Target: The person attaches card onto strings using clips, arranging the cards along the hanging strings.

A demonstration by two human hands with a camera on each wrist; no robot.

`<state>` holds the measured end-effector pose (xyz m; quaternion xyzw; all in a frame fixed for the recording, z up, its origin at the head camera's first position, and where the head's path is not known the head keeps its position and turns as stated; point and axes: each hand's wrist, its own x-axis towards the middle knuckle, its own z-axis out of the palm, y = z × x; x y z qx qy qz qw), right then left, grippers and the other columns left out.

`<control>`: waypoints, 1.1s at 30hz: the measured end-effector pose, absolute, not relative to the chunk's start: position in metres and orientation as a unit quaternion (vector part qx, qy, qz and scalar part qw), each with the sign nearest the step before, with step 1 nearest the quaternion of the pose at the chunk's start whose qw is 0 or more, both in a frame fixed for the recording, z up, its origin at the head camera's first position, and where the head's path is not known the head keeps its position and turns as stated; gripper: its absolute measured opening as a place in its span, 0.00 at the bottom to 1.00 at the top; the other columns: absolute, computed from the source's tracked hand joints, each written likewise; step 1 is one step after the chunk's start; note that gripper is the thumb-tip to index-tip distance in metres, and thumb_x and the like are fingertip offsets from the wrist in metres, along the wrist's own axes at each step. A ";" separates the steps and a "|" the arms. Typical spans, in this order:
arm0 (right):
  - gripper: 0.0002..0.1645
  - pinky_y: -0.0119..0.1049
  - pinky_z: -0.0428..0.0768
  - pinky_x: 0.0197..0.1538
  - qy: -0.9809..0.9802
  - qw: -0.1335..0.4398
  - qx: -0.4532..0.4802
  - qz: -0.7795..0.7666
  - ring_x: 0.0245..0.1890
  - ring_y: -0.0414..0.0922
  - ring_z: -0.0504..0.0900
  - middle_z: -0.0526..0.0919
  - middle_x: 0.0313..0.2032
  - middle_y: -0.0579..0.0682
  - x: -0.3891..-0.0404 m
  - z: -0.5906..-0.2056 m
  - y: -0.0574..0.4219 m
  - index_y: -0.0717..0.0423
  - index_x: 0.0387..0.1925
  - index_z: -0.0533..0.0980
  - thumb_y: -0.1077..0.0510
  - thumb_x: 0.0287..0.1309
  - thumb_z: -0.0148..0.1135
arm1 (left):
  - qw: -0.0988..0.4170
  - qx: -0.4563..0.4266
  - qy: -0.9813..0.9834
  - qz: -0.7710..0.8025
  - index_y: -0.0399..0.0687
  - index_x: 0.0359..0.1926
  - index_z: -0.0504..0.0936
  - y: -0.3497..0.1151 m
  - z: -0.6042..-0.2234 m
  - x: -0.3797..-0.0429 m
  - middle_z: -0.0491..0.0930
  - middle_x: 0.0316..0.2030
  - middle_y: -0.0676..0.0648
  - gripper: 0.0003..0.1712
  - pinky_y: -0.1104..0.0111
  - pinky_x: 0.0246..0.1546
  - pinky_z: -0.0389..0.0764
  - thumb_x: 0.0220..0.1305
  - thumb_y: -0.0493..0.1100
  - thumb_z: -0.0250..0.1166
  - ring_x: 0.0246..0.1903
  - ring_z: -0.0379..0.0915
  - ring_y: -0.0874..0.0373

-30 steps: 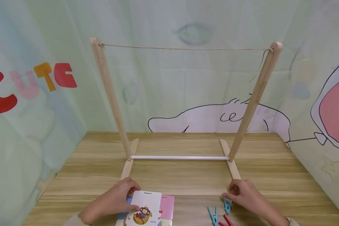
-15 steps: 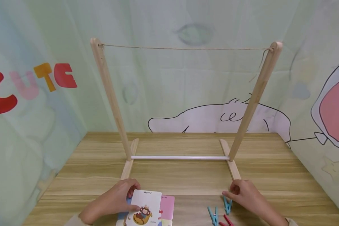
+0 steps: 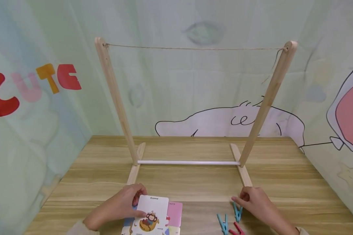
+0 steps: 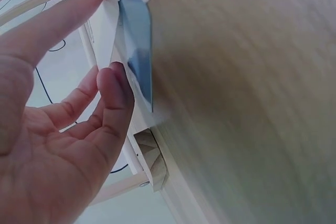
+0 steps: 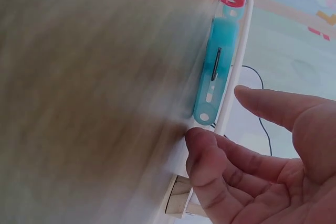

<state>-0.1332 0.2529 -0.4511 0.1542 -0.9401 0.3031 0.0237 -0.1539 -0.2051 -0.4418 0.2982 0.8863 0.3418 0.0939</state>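
Note:
My left hand is at a small stack of picture cards at the table's near edge. Its thumb lies on the face of the top white card, printed with a monkey on a banana, and its fingers curl at the card's edge; it pinches this card. Beneath lie a pink card and a blue card. Beside a teal clothespin, my right hand rests with loosely bent fingers. In the right wrist view, thumb and fingertips are apart from the teal clothespin, holding nothing.
A wooden frame stands behind the hands, with two posts, a white crossbar and a string tied across the top. Another teal clothespin and a red clothespin lie on the wooden table. Printed curtains surround it.
The head view has shifted slightly, and the top card's far edge sits a little higher in it. Both hands stay in nearly the same places.

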 end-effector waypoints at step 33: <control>0.20 0.29 0.70 0.20 -0.953 0.032 0.092 0.286 0.17 0.35 0.68 0.73 0.16 0.40 -0.131 -0.452 0.240 0.53 0.16 0.74 0.54 0.43 0.81 | 0.084 0.317 0.872 0.362 0.45 0.45 0.74 -0.209 -0.442 -0.152 0.71 0.26 0.55 0.29 0.75 0.24 0.74 0.49 0.48 0.81 0.24 0.68 0.68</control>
